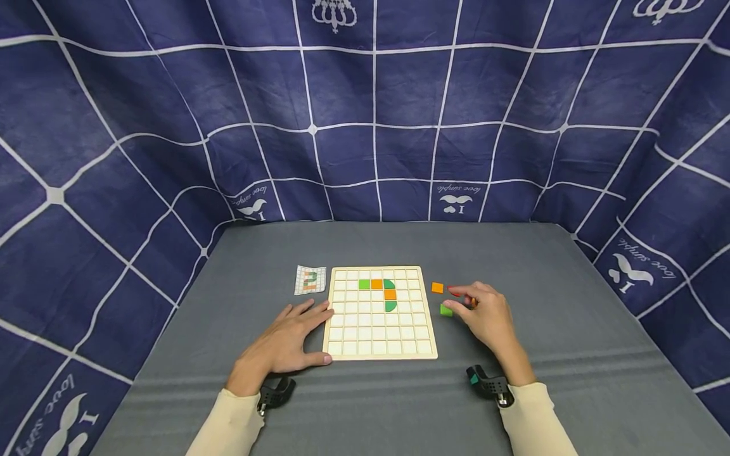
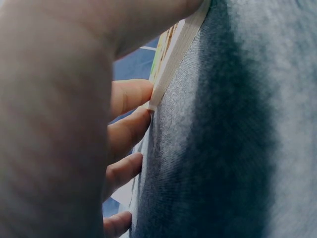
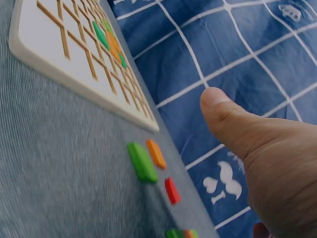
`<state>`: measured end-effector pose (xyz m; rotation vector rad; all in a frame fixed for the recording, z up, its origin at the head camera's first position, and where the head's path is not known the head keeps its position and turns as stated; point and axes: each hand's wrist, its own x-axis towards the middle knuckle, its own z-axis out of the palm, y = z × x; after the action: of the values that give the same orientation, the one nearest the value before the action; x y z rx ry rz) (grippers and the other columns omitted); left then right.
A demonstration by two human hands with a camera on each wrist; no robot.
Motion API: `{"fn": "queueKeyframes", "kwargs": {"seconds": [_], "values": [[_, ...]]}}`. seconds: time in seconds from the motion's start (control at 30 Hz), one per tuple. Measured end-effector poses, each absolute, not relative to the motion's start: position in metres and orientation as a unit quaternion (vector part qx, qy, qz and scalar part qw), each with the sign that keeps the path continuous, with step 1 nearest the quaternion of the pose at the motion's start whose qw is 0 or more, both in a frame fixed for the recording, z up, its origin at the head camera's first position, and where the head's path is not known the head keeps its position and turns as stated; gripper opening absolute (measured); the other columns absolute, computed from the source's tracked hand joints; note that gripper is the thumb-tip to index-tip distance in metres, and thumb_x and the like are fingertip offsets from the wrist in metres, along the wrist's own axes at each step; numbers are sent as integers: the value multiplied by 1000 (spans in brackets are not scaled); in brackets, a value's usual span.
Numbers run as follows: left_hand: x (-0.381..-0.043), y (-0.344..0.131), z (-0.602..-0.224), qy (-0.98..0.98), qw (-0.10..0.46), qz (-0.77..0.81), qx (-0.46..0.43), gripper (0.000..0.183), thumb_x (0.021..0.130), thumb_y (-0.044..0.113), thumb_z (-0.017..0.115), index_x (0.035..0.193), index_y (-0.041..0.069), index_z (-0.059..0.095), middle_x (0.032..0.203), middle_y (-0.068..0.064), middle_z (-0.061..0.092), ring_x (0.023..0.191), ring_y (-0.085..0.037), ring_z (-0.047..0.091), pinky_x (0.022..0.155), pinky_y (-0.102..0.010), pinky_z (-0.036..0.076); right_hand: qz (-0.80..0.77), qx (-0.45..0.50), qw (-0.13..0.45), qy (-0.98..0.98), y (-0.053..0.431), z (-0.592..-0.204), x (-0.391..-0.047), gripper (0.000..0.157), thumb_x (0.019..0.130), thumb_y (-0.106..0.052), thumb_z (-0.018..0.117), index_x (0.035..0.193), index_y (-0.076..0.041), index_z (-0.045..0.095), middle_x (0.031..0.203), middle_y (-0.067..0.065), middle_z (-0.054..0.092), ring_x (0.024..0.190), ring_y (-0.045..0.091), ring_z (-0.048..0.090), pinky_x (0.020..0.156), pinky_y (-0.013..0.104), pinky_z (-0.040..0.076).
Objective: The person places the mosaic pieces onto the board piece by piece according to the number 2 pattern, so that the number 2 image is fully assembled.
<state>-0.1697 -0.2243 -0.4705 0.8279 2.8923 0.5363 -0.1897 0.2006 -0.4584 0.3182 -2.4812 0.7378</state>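
Dark blue fabric with a white grid covers the upper frame in the head view and continues down both sides. It hangs in soft folds. White diamonds mark some line crossings, at far left and upper centre. White crown prints sit at the top edge, centre and right. Moustache prints with inverted lettering appear at mid-frame, lower left and right. A grey tabletop fills the lower centre, its far edge horizontal at mid-height; faint ridges cross its lower part. Close up, its surface is finely ribbed. Lighting is diffuse; a broad shadow darkens the left wrist view, right of centre.
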Motion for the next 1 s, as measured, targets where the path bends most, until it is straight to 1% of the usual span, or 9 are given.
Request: {"fn": "queueKeyframes", "kwargs": {"seconds": [0.13, 0.23, 0.4, 0.73, 0.83, 0.9, 1.0], "values": [[-169, -224, -470, 946, 46, 179, 266, 92, 79, 77, 64, 156, 34, 37, 166, 8, 28, 155, -31, 21, 121, -67, 16, 284, 112, 250, -919, 208, -462, -192, 29, 72, -29, 91, 92, -12, 81, 65, -5, 46, 57, 7, 37, 51, 22, 29], [-169, -224, -471, 946, 44, 180, 265, 92, 79, 77, 64, 156, 34, 37, 165, 8, 28, 155, -31, 22, 121, -67, 16, 289, 110, 236, -921, 211, -465, -194, 28, 73, -29, 90, 93, -12, 81, 66, -5, 46, 58, 8, 37, 52, 23, 29], [-170, -224, -472, 947, 41, 177, 265, 93, 79, 78, 63, 156, 34, 37, 165, 9, 28, 155, -31, 22, 121, -67, 17, 279, 108, 221, -928, 214, -469, -195, 28, 74, -30, 90, 94, -14, 81, 67, -6, 47, 59, 8, 38, 53, 23, 30], [-170, -223, -470, 945, 40, 179, 270, 92, 80, 75, 66, 156, 33, 37, 165, 6, 29, 155, -32, 23, 121, -67, 17, 236, 105, 184, -948, 217, -478, -197, 28, 75, -38, 88, 96, -20, 81, 67, -8, 47, 60, 9, 38, 56, 25, 29], [-170, -223, -471, 945, 39, 178, 272, 92, 80, 75, 65, 156, 32, 37, 165, 6, 29, 155, -33, 23, 121, -67, 17, 232, 107, 177, -951, 218, -481, -198, 29, 75, -39, 88, 96, -21, 81, 67, -8, 47, 63, 11, 44, 59, 27, 33], [-170, -223, -471, 945, 39, 178, 272, 93, 80, 75, 66, 157, 32, 37, 165, 6, 29, 155, -32, 23, 121, -67, 17, 230, 105, 172, -952, 218, -483, -199, 30, 75, -39, 88, 97, -21, 81, 67, -9, 47, 69, 12, 49, 63, 29, 37], [-171, -223, -471, 945, 38, 177, 272, 93, 79, 75, 65, 157, 33, 37, 165, 6, 29, 155, -32, 22, 121, -67, 17, 234, 103, 168, -952, 218, -484, -199, 31, 74, -39, 89, 97, -21, 81, 66, -9, 48, 71, 13, 51, 65, 31, 38]]}}
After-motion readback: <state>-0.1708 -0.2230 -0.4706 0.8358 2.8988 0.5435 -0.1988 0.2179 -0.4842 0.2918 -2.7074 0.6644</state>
